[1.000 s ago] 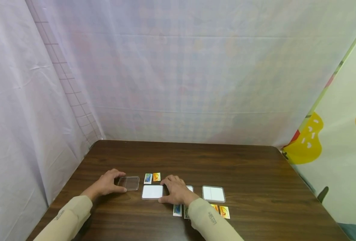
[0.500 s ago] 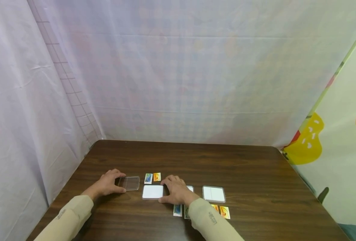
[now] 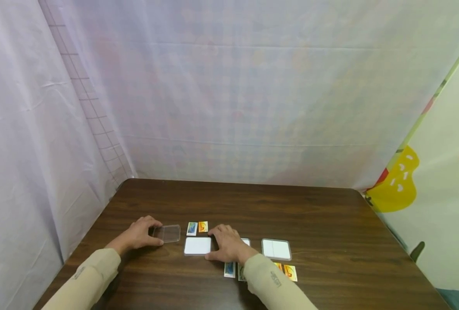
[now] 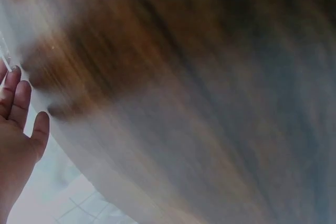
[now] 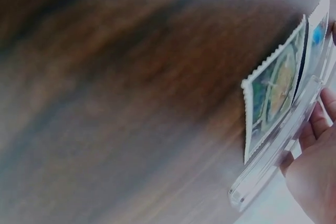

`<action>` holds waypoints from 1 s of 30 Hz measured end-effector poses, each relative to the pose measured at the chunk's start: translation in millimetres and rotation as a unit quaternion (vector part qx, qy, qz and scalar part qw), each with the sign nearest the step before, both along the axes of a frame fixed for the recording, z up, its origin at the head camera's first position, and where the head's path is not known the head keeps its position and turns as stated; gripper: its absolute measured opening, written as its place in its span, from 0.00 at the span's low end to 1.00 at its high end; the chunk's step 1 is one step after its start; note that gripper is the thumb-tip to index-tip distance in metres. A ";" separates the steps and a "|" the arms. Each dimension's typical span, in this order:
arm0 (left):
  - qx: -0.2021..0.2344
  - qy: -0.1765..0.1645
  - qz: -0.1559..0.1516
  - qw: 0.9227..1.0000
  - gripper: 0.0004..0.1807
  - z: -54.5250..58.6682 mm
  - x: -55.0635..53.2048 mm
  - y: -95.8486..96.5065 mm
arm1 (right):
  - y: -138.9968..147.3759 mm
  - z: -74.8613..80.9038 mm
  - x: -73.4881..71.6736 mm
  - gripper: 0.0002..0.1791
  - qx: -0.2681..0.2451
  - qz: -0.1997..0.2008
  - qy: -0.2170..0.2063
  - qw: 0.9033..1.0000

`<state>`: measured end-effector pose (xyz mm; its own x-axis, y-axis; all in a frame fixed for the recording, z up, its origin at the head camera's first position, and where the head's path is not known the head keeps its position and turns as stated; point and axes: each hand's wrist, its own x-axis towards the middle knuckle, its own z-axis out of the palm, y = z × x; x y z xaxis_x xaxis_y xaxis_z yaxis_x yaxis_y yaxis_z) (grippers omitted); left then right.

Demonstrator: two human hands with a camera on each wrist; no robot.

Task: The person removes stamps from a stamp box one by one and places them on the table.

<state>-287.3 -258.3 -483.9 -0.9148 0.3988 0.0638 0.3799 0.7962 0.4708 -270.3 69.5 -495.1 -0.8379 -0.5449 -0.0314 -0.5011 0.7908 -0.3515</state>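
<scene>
In the head view my left hand (image 3: 139, 233) pinches the left end of a clear plastic lid (image 3: 172, 234) between thumb and fingers. The lid looks slightly tilted, low over the table. My right hand (image 3: 227, 244) holds the right end of a flat case with a white insert (image 3: 197, 246), thumb at its near corner and a finger at the far one. Beyond that case lie a blue stamp (image 3: 192, 228) and an orange stamp (image 3: 203, 226). In the left wrist view only part of the left hand (image 4: 21, 124) shows, at the left edge.
A second case (image 3: 246, 242) is partly hidden under my right hand, and a third case (image 3: 276, 249) lies further right. Nearer me are a blue stamp (image 3: 229, 270), a green stamp (image 5: 275, 90) partly behind the sleeve, and orange stamps (image 3: 290, 273). All are on the brown table (image 3: 314, 215).
The lid's right end has risen a little in my left hand. My right hand and the white-insert case stay in place; the view has shifted slightly.
</scene>
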 end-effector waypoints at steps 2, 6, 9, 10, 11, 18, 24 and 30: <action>0.003 0.005 -0.001 1.000 0.33 1.2 -0.8 -0.4 | 0.5 1.4 -0.7 0.40 -0.007 0.000 0.001 1.000; 0.021 0.023 -0.010 0.999 0.32 4.9 -1.4 0.0 | 1.5 5.2 -2.1 0.42 -0.025 -0.003 -0.003 1.000; 0.033 0.036 -0.018 0.999 0.31 8.2 -0.9 2.7 | 1.4 9.4 -2.6 0.42 -0.037 -0.005 -0.010 0.999; 0.034 0.039 -0.021 0.998 0.31 9.0 -0.9 4.1 | 1.2 10.8 -2.6 0.42 -0.041 -0.006 -0.013 0.999; 0.036 0.042 -0.022 0.998 0.31 9.8 -0.9 6.0 | 1.0 12.3 -2.6 0.41 -0.047 -0.007 -0.015 0.999; 0.039 0.055 -0.028 0.997 0.29 14.8 2.3 24.4 | -1.4 20.4 -2.2 0.39 -0.067 -0.003 0.003 0.998; 0.027 0.074 -0.042 0.996 0.30 16.4 5.0 39.4 | -4.1 24.0 -3.6 0.39 -0.082 0.008 0.024 0.996; 0.015 0.081 -0.062 0.995 0.28 17.6 7.1 52.4 | -7.0 27.4 -2.9 0.39 -0.087 0.009 0.020 0.996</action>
